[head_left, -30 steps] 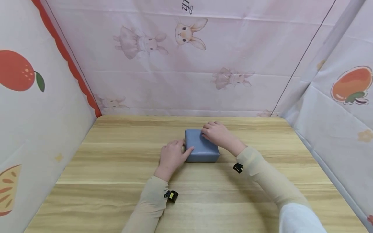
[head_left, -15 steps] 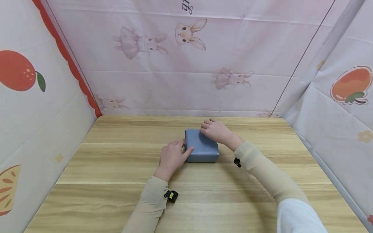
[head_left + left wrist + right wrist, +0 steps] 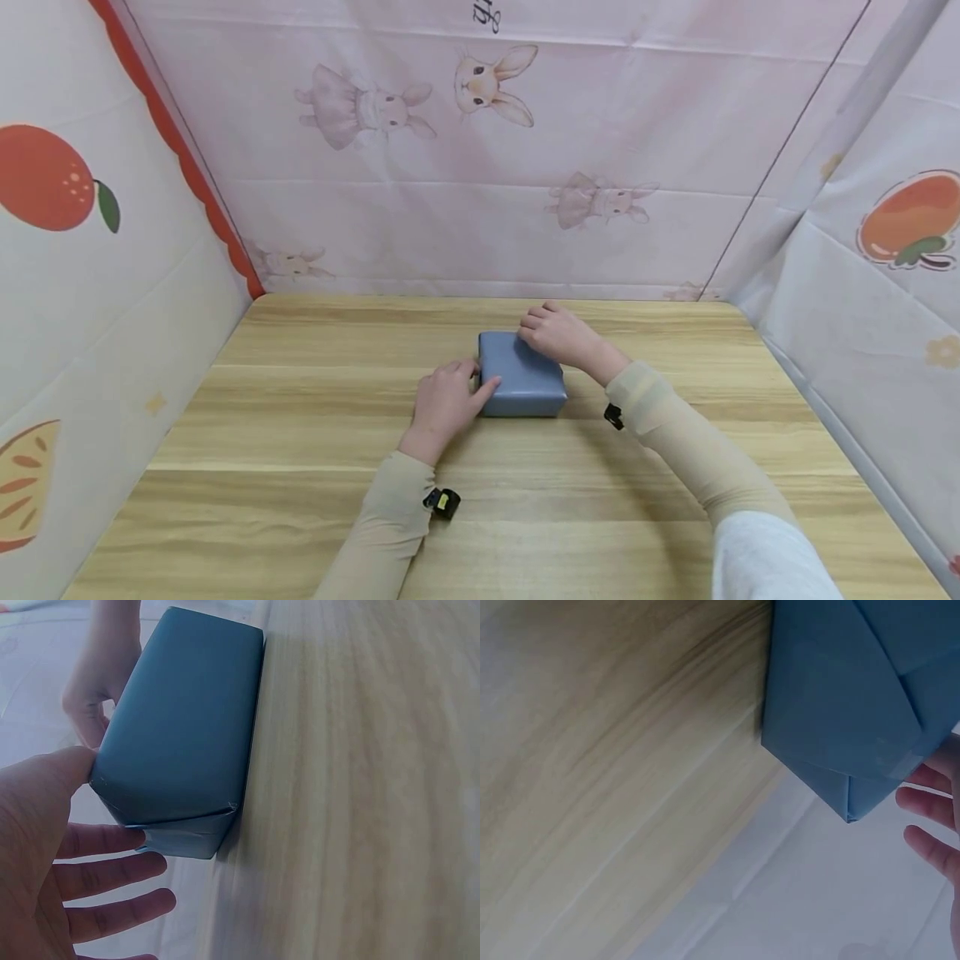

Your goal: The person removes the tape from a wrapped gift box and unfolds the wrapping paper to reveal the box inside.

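A box wrapped in smooth blue paper [image 3: 521,375] lies flat on the wooden table. My left hand [image 3: 444,404] holds its left end. In the left wrist view the thumb [image 3: 75,763] lies on the box's edge and a finger touches the folded end flap [image 3: 184,832], while the other fingers spread apart from it. My right hand [image 3: 562,335] is at the far right part of the box, its fingertips at the back edge. Folded paper [image 3: 840,697] shows on the right end in the right wrist view, fingers [image 3: 928,804] beyond it; their exact contact is partly hidden.
The light wooden table [image 3: 285,433] carries the box near its back edge. Behind it rises a pink sheet printed with rabbits [image 3: 480,150]. White sheets with fruit prints stand at the left [image 3: 150,317] and right [image 3: 847,308].
My right hand has moved slightly away toward the back edge of the box over the last second. The left hand and the box have stayed in place.
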`<state>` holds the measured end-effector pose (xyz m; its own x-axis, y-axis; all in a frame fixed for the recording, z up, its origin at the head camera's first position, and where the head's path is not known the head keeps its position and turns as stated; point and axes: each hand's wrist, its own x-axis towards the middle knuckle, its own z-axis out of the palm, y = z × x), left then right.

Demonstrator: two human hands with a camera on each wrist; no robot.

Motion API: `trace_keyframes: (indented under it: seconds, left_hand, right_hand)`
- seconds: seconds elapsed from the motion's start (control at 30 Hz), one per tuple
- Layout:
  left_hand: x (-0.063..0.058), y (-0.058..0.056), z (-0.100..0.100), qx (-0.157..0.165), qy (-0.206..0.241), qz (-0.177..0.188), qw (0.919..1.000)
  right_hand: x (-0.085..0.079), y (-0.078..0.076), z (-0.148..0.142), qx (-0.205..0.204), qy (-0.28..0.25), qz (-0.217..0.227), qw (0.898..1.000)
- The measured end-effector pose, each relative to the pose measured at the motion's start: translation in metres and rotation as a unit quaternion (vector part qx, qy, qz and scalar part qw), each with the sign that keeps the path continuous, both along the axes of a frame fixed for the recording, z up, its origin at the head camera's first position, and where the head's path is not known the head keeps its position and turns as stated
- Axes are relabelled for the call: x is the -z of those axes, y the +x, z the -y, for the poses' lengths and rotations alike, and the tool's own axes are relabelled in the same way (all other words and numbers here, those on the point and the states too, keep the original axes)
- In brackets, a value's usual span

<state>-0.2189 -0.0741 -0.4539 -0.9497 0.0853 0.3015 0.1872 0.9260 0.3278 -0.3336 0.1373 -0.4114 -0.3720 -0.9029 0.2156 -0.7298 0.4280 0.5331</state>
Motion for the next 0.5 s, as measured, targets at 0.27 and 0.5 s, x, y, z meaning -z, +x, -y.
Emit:
trace_keyframes:
  seconds: [0.27, 0.5]
  left_hand:
    - [0.0, 0.0, 0.0, 0.002, 0.004, -0.003, 1.0]
    - [0.001, 0.0, 0.001, 0.004, 0.008, 0.0, 1.0]
  right_hand:
    - [-0.003, 0.002, 0.002, 0.0, -0.001, 0.014, 1.0]
    - [-0.006, 0.003, 0.01, 0.02, -0.004, 0.028, 0.999]
